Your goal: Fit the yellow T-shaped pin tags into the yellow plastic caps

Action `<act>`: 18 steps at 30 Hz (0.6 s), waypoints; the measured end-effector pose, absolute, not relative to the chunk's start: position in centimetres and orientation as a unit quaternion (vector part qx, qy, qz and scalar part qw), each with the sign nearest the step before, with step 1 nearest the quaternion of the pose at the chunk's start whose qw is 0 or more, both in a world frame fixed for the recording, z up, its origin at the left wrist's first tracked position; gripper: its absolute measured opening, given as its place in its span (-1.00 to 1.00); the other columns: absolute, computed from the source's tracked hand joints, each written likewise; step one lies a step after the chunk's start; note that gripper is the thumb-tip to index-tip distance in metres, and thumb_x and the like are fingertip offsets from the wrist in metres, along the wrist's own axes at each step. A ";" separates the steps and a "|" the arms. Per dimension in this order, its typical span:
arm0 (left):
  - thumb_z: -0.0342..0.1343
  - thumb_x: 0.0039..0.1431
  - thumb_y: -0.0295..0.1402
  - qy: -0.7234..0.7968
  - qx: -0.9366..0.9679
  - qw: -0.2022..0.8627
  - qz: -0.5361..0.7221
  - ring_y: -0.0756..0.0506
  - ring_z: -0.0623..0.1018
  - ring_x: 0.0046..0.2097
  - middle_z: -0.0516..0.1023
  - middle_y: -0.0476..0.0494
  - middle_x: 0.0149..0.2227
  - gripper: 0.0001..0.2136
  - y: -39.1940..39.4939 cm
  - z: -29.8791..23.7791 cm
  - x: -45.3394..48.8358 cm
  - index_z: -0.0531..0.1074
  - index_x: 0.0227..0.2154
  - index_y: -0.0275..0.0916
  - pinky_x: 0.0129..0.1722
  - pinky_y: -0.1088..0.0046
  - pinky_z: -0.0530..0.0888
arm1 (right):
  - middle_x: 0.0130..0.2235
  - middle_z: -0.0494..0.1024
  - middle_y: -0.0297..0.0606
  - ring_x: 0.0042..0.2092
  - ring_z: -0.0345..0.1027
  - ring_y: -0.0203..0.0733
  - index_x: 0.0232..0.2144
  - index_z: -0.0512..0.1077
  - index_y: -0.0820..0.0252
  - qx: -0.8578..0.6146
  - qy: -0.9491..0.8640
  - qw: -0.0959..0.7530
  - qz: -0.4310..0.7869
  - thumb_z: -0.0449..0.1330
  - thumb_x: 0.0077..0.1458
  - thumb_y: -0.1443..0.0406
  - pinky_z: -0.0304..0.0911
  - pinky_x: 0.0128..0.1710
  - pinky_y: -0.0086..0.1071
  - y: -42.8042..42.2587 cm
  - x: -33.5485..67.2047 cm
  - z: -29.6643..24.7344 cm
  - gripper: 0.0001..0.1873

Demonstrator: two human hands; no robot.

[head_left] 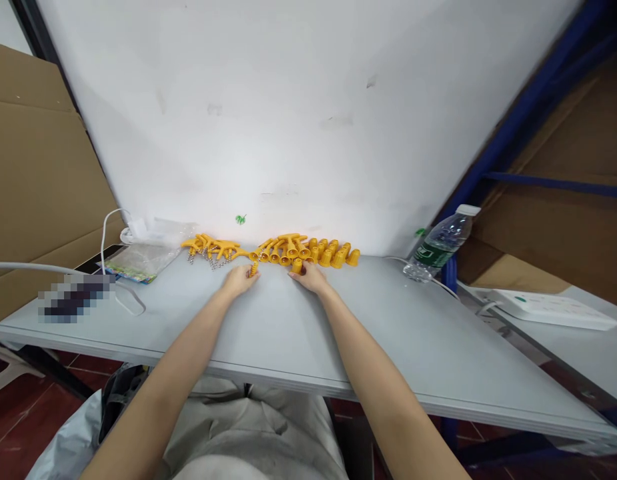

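Pale clothing [253, 447] over the person's lap lay nearest the camera, with two bare forearms [183, 360] stretched forward from either side over a grey table [278, 340]. At the far part of the tabletop, the left hand [241, 281] had its thumb and fingers drawn together on a small ridged yellow piece [254, 269], which stuck up above the fingertips. The right hand [312, 277], a little apart from it, was closed around a yellow cup-shaped piece [297, 267]; how firmly either grip pressed could not be told.

Just beyond the hands, more yellow parts lay in a row near the white panel [288, 120]. Forked pieces [223, 250] with beaded chains [213, 260] were bunched at the left, cup-ended pieces [288, 245] were heaped in the middle, and small caps [333, 253] were grouped at the right. Farther left were a clear plastic bag [175, 233], a colourful packet [133, 270] and a dark, pixelated object [78, 297]. Well to the right was a clear bottle [441, 247] with a green label and white cap; beyond it, a white power strip [553, 310] rested on another surface.
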State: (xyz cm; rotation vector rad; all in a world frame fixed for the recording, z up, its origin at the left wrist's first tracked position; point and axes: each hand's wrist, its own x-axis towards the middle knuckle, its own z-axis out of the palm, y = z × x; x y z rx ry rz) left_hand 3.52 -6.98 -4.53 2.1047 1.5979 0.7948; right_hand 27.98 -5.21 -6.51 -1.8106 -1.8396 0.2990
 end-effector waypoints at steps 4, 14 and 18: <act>0.02 0.20 -0.21 0.578 0.767 0.175 0.216 -0.06 0.42 -0.41 0.40 0.01 -0.55 -0.80 -7.8 -4.0 3.6 0.42 -0.42 -0.19 -0.38 0.47 0.28 | -0.05 0.49 -0.04 0.01 0.33 0.05 -0.18 0.42 0.20 -0.706 -0.674 0.210 0.055 0.14 0.15 0.09 0.19 -0.06 -0.15 -6.3 26.8 -6.2 -0.68; -0.12 0.32 -0.16 0.665 0.729 0.074 0.144 -0.24 0.53 -0.06 0.45 -0.24 -0.01 -0.68 -8.6 -3.1 3.4 0.44 -0.04 -0.12 -0.13 0.28 0.41 | -0.06 0.51 -0.06 0.02 0.32 0.09 -0.11 0.41 0.18 -0.609 -0.728 0.315 0.008 0.11 0.03 0.46 0.18 -0.06 -0.12 -6.5 26.5 -5.6 -0.67; -0.06 0.30 -0.20 0.674 0.718 0.084 0.151 -0.23 0.51 -0.01 0.43 -0.23 0.05 -0.71 -8.2 -3.7 3.2 0.44 -0.02 -0.10 -0.06 0.27 0.41 | -0.01 0.51 -0.06 0.07 0.32 0.08 -0.06 0.45 0.18 -0.536 -0.779 0.326 -0.007 0.11 0.03 0.45 0.21 -0.01 -0.10 -6.6 26.3 -5.6 -0.61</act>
